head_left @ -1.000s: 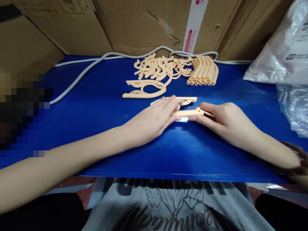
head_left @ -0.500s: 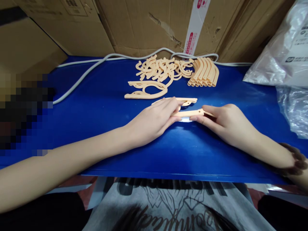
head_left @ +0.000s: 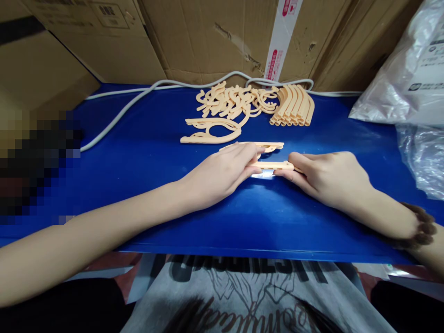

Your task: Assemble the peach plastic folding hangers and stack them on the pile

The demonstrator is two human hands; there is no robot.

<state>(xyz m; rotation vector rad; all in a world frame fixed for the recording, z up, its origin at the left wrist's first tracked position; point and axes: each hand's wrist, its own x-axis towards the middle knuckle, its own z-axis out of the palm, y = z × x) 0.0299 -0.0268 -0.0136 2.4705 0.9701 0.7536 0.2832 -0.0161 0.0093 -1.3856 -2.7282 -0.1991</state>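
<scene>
My left hand [head_left: 222,175] is closed around a beige plastic hanger piece [head_left: 272,165] low over the blue table. At that piece's right end, my right hand [head_left: 326,178] pinches a thin part that is mostly hidden by the fingers. Just behind the left fingers lies another beige arm section [head_left: 275,146], partly covered by the hand. Farther back and to the left rest two joined hanger-like assemblies [head_left: 211,137].
Behind the hands lie a heap of curved beige hooks [head_left: 225,101] and a stack of curved tubes [head_left: 293,106]. A white cable [head_left: 121,115] runs along the cardboard boxes [head_left: 208,41]. Plastic bags [head_left: 398,88] sit at the right.
The held piece's right end has tilted, its round hole now out of sight. My right hand has turned slightly and closed in nearer to that end. My left hand has barely moved.
</scene>
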